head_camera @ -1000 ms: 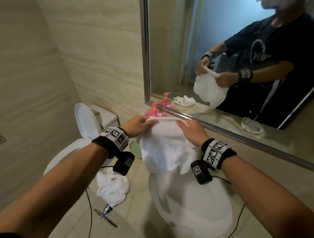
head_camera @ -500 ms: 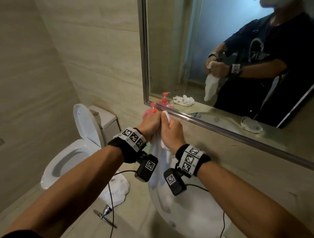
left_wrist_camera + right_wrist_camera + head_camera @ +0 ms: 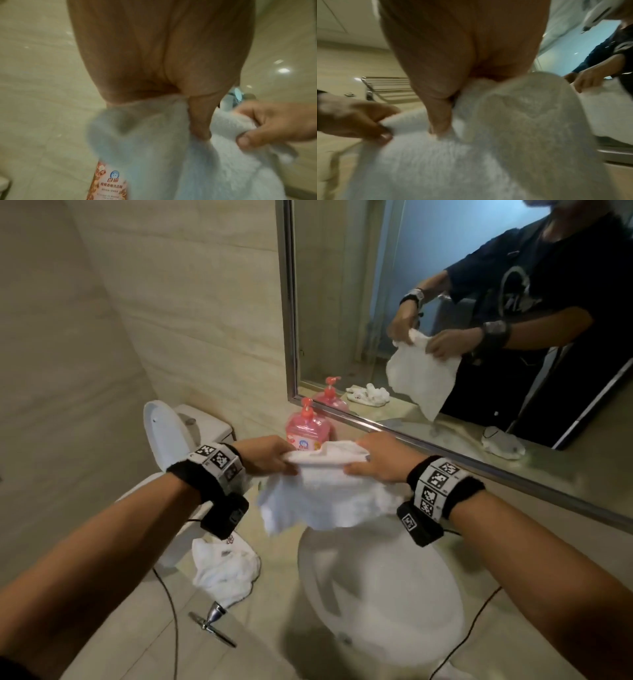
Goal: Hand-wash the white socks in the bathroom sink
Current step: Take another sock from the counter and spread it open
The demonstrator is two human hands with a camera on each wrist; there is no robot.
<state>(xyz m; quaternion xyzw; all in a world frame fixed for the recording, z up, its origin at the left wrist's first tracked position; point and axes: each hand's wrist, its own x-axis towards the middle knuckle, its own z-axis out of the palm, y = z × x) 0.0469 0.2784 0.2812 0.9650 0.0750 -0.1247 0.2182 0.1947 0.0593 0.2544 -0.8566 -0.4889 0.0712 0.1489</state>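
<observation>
1. Both hands held a white cloth (image 3: 325, 491) up above the sink (image 3: 376, 594), top edge stretched roughly level btwn them, rest hanging down twd the bowl.
2. L hand (image 3: 263, 455) pinched the left end, thumb on the near side; R hand (image 3: 380, 460) pinched the right end, fingers curled over the edge.
3. Long axis ran left-right, parallel to the mirror (image 3: 291, 337); both hands about equally near the sink, which lay straight below.
4. Looked more like a towel than a sock; couldn't tell for sure.
5. Soap bottle (image 3: 308, 433) stood just behind the L hand.
6. More white fabric (image 3: 222, 570) lay on the counter (image 3: 281, 559) left of the sink, faucet handle (image 3: 212, 619) near it.
7. Guess: lowering straight down would put it in the bowl.
</observation>
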